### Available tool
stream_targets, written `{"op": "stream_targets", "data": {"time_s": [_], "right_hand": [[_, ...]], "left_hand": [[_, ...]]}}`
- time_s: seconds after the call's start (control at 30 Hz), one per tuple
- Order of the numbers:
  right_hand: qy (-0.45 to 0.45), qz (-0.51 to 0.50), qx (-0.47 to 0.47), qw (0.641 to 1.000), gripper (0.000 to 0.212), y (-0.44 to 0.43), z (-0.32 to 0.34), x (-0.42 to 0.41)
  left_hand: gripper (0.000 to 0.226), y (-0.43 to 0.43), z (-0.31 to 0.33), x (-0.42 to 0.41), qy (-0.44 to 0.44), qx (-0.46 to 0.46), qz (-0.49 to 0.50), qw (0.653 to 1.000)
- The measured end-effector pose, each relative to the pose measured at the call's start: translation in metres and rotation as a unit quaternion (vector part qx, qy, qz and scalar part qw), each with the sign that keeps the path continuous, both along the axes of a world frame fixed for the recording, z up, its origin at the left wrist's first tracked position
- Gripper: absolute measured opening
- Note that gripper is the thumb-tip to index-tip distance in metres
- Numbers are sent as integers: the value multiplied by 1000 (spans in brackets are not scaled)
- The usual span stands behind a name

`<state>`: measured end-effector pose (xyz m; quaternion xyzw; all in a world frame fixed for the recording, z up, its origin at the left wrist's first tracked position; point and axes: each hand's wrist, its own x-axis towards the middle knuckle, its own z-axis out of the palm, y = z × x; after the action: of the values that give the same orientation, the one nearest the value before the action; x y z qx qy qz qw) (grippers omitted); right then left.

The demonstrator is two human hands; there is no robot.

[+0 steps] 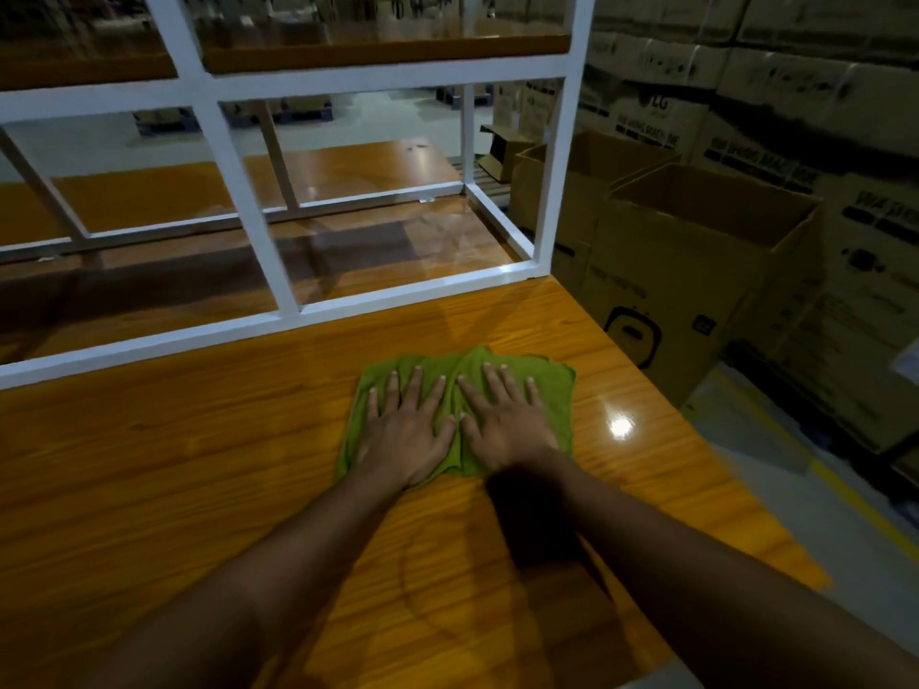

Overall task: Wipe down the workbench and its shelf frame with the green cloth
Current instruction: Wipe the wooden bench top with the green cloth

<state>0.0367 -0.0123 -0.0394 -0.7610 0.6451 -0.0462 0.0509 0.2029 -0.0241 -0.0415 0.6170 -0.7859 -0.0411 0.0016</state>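
Observation:
The green cloth (557, 390) lies spread flat on the orange wood-grain workbench (174, 464), near its right side. My left hand (405, 430) presses on the cloth's left half with fingers straight and spread. Beside it, my right hand (505, 422) presses flat on the right half, thumbs nearly touching. The white shelf frame (258, 231) stands on the bench just beyond the cloth, its bottom rail a short way ahead of my fingertips. Its upper wooden shelf (388, 52) shows at the top.
Open cardboard boxes (686, 271) stand on the floor right of the bench, with stacked printed cartons (795, 116) behind them. The bench's right edge (696, 440) drops to a grey floor with a yellow line (855, 504). A second wooden surface lies beyond the frame.

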Motion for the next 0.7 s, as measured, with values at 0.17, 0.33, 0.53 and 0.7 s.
{"op": "stream_targets", "data": {"time_s": [0.17,0.33,0.53,0.7], "right_hand": [[10,-14,12,1000,64,-18,5,-52],[18,-43,9,999,67,-51,7,-59],[22,-47,16,999,68,-40,8,-39],[13,-4,-2,1000,69,1,5,19]], "left_hand": [[67,-28,4,-48,-5,-4,-28,1000],[63,-58,3,-57,-3,-3,-30,1000],[65,-53,0,-31,-6,-11,-39,999],[65,-7,2,36,-4,-13,-13,1000]]}}
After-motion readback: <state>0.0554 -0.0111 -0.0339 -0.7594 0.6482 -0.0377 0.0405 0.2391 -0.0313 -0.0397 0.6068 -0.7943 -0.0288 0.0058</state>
